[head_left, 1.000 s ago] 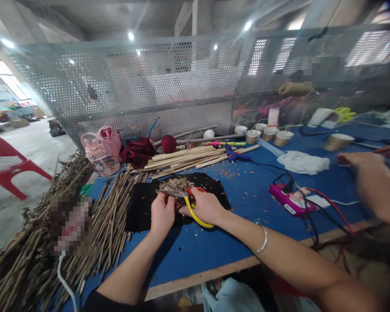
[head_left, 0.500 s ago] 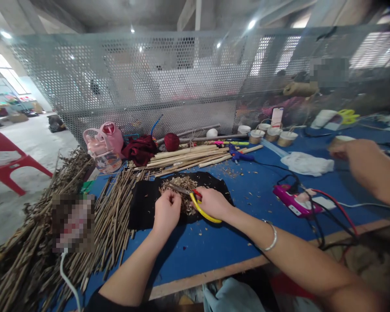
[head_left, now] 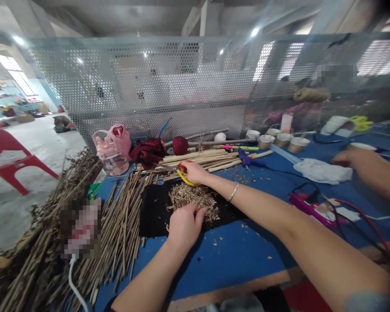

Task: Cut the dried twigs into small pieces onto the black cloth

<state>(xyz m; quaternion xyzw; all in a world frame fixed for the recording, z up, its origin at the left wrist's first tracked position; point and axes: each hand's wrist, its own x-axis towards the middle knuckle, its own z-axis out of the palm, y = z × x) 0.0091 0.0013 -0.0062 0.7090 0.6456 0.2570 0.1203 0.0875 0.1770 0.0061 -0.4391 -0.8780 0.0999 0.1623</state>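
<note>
My right hand (head_left: 195, 173) is closed round the handles of scissors (head_left: 186, 178) with red and yellow grips. Their blades point left over the pale sticks at the back. Nearer to me, my left hand (head_left: 186, 223) rests at the front of a heap of dry brown plant bits (head_left: 192, 197), fingers curled and thumb bent in. Whatever it may pinch is hidden. Under the heap lies a black cloth (head_left: 152, 212) on the blue table (head_left: 229, 253).
Thin dry stalks (head_left: 123, 225) lie left, beside a pink bottle (head_left: 115, 149). Behind are a dark red yarn ball (head_left: 180, 145), pale peeled sticks (head_left: 211, 157) and a blue glue gun (head_left: 246, 158). A purple power strip (head_left: 307, 208) and a co-worker's hand (head_left: 347, 158) are on the right.
My right hand has moved up and away from me with the scissors, off the heap. My left hand has shifted right and nearer to me, onto the heap's front. The view has turned slightly left.
</note>
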